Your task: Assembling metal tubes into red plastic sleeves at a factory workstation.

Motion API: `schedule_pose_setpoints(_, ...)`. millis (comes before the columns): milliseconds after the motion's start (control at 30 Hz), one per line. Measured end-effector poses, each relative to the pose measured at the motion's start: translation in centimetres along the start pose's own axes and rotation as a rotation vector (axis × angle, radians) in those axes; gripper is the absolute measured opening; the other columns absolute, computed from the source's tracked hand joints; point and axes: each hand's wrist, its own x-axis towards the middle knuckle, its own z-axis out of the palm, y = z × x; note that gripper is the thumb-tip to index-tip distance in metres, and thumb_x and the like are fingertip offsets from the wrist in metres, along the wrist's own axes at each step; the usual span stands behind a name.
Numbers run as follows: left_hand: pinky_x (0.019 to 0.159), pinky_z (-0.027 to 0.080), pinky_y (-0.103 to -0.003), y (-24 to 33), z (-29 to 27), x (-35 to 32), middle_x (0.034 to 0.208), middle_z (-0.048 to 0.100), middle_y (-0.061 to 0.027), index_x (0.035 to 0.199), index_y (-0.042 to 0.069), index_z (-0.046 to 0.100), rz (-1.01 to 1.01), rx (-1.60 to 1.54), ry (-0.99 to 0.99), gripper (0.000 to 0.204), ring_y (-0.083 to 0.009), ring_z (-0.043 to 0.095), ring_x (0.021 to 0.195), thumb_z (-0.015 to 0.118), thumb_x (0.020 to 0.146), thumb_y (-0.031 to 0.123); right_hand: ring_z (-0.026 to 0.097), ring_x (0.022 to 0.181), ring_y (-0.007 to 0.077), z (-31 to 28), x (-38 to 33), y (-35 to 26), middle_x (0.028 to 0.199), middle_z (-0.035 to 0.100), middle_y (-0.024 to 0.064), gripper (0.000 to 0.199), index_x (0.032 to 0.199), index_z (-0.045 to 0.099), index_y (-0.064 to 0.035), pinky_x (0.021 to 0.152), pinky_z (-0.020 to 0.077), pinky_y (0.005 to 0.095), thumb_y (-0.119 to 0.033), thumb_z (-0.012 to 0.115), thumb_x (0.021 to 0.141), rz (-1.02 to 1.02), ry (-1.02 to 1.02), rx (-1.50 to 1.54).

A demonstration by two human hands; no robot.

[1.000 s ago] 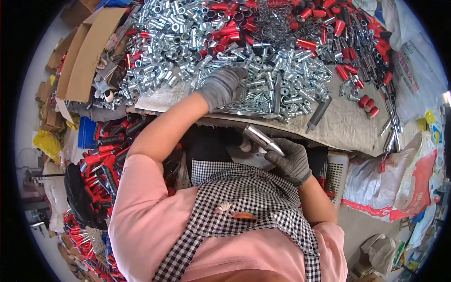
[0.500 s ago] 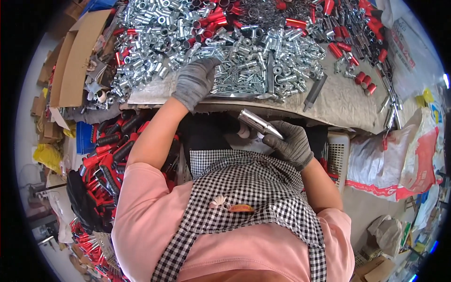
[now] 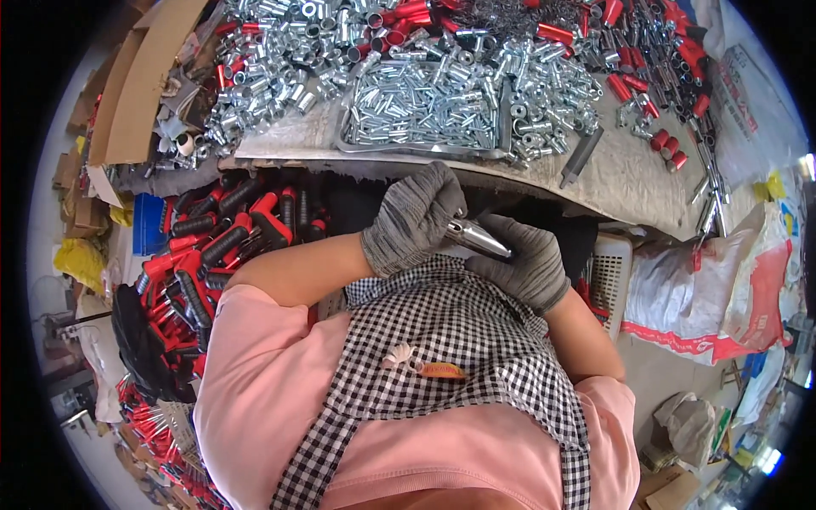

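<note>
My right hand (image 3: 529, 262), in a grey knit glove, is closed around a shiny metal tube (image 3: 476, 237) with a tapered end, held in front of my lap. My left hand (image 3: 416, 217), gloved alike, is curled closed at the tube's other end. Its fingertips are pressed together there, and what they pinch is too small and hidden to name. Beyond both hands, a shallow metal tray (image 3: 425, 151) full of small silver pins (image 3: 416, 106) lies on the bench.
Loose silver sleeves (image 3: 289, 76) and red tubes heap around the tray. A dark flat bar (image 3: 582, 157) lies near the bench edge (image 3: 629, 212). Red-and-black handled tools (image 3: 200, 263) pile up at left. A white plastic basket (image 3: 612, 272) and a woven sack (image 3: 705, 297) are at right.
My left hand has come back from the tray to the end of the metal tube, its fingers curled. The tube, still in my right hand, has shifted slightly nearer.
</note>
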Motion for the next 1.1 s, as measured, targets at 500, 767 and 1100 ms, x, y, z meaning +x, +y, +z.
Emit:
schedule_pose_setpoints(500,0.072,0.052,-0.036,-0.3,-1.6,-0.4,0.095,0.06,-0.0113,0.086,0.006,0.054,0.434,0.046,-0.19,0.01,-0.0269,0.061,0.083,0.062,0.087,0.013,0.068,0.073,0.0297,-0.2,-0.6,-1.9,0.081,0.067,0.0153,0.044,0.101,0.065,-0.0021,0.063,0.0539,0.0329,-0.022,0.081,0.066,-0.156,0.099,-0.334)
schedule_pose_setpoints(767,0.079,0.05,-0.036,0.2,-1.8,-0.3,0.097,0.06,-0.0126,0.086,0.008,0.056,0.278,-0.192,-0.26,0.011,-0.0296,0.062,0.087,0.066,0.081,0.009,0.067,0.07,0.0318,-0.7,-0.7,-1.7,0.081,0.067,0.0157,0.046,0.103,0.065,-0.004,0.06,0.0537,0.0348,-0.025,0.08,0.065,-0.183,0.139,-0.312)
schedule_pose_setpoints(1100,0.067,0.05,-0.034,1.0,-3.0,1.1,0.086,0.063,-0.0111,0.085,0.004,0.056,-0.123,-0.066,-0.484,0.029,-0.0231,0.062,0.077,0.075,0.072,0.022,0.06,0.055,0.0299,-0.2,-0.6,-1.2,0.067,0.062,0.0116,0.047,0.101,0.064,-0.0044,0.048,0.0476,0.0378,-0.027,0.08,0.064,-0.347,0.193,-0.497)
